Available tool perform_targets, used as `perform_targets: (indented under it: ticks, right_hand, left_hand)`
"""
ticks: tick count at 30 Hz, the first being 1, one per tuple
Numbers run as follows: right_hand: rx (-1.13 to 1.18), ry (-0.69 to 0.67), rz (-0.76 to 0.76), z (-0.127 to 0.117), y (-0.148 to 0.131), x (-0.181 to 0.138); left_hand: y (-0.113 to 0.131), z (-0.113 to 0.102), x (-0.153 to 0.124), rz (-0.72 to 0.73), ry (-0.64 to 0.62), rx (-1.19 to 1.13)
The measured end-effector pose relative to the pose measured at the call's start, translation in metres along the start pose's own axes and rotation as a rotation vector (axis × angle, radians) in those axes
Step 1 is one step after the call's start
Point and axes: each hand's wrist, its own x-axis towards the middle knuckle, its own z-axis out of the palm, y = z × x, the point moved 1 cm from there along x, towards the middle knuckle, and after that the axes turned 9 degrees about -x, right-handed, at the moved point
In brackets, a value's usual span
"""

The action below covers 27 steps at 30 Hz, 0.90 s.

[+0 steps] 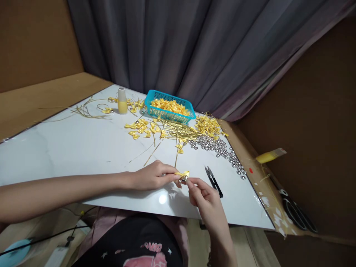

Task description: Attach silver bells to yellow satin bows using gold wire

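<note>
My left hand [155, 177] reaches in from the left, thumb and fingers pinched on a yellow ribbon bow [183, 173] just above the table. Shiny silver pieces [184, 178] show at the bow's lower side; whether they are beads or bells I cannot tell. A thin gold wire tie [176, 155] stands up from beside the bow. My right hand [207, 196] meets it from the right, with thumb and index finger pressed together at the silver pieces. What lies between those fingertips is hidden. Black thread snips [213, 181] lie just right of my hands.
A blue basket [169, 114] of yellow bows stands at the back, near a yellow bottle [122, 101]. Gold wire ties [179, 130], loose bows [141, 126], a bow pile [208, 125] and small silver pieces [214, 145] lie before it. Scissors [296, 211] sit beyond the right edge.
</note>
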Motion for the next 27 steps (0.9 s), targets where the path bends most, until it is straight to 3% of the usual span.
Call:
perform_targets:
  ticks: [11,21,27]
  right_hand:
    - [-0.063,0.042,-0.064,0.001,0.001,0.0]
    - [-0.589,0.439,-0.556,0.01,0.0,-0.011]
    - [-0.722,0.497,-0.642,0.013,0.004,-0.01]
  left_hand:
    - [-0.005,0.001,0.0,0.123,-0.011,0.159]
    - [-0.003,0.003,-0.001,0.11,0.012,0.21]
    - [-0.003,0.003,-0.001,0.07,0.037,0.233]
